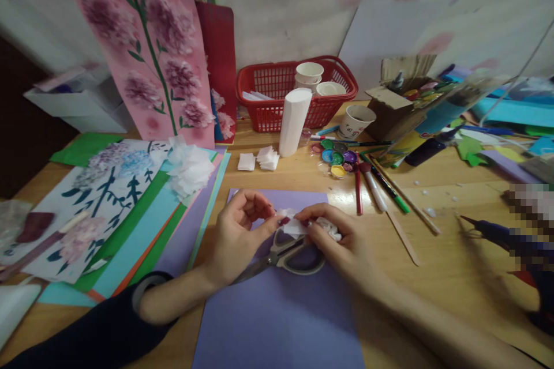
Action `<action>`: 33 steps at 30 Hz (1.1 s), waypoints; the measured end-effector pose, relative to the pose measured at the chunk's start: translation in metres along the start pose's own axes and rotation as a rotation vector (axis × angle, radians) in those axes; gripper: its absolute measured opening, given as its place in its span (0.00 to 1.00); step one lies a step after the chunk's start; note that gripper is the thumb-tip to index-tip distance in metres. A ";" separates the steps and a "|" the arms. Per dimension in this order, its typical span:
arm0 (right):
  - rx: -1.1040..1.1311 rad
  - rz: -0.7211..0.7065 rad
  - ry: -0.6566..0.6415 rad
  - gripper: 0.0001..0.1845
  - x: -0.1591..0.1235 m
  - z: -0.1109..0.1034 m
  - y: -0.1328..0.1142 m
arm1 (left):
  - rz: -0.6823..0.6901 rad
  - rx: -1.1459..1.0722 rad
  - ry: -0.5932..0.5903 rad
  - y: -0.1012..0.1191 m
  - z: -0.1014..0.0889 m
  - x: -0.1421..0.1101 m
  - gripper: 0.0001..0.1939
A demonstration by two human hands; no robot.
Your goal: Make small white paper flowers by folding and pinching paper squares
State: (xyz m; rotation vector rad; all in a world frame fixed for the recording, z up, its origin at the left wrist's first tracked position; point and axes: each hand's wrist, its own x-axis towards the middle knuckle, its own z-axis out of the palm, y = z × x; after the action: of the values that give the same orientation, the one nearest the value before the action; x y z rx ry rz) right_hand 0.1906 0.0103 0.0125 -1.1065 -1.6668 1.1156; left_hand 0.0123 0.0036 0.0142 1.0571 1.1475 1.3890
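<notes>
A small piece of white tissue paper (294, 227) is pinched between the fingertips of my left hand (244, 228) and my right hand (335, 233). Below it, scissors (277, 258) lie on a purple sheet of paper (277, 317), blades pointing left. Some crumpled white material (329, 229) shows by my right hand, partly hidden by the fingers; whether I hold it, I cannot tell. Beyond my hands lie two small stacks of white paper squares (268, 158), beside an upright white paper roll (295, 122).
Behind stands a red basket (259, 112) with paper cups. Paint pots (332, 157), brushes and a wooden stick (402, 237) lie to the right, a glue gun (497, 236) at far right. Coloured sheets (147, 207) with crumpled tissue (189, 168) lie left, below a pink flower picture (147, 52).
</notes>
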 end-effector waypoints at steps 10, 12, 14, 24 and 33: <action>0.049 0.101 -0.189 0.09 0.002 -0.005 -0.009 | -0.050 0.083 -0.149 0.003 0.000 -0.003 0.14; 0.068 0.146 -0.218 0.10 0.003 -0.005 -0.010 | -0.057 0.100 -0.192 0.003 0.000 -0.004 0.14; 0.096 0.173 -0.245 0.12 0.004 -0.004 -0.010 | -0.063 0.122 -0.225 0.003 -0.001 -0.004 0.15; 0.160 0.231 -0.236 0.14 0.004 -0.005 -0.012 | -0.050 0.207 -0.247 0.001 -0.003 -0.005 0.15; 0.085 0.189 -0.160 0.11 0.007 -0.006 -0.007 | 0.042 0.172 -0.188 0.004 -0.002 -0.005 0.11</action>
State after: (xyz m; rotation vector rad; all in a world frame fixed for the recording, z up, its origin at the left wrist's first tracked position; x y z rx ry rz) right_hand 0.1927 0.0163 0.0221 -1.1643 -1.6440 1.4155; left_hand 0.0100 -0.0015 0.0172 1.3120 1.1252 1.2101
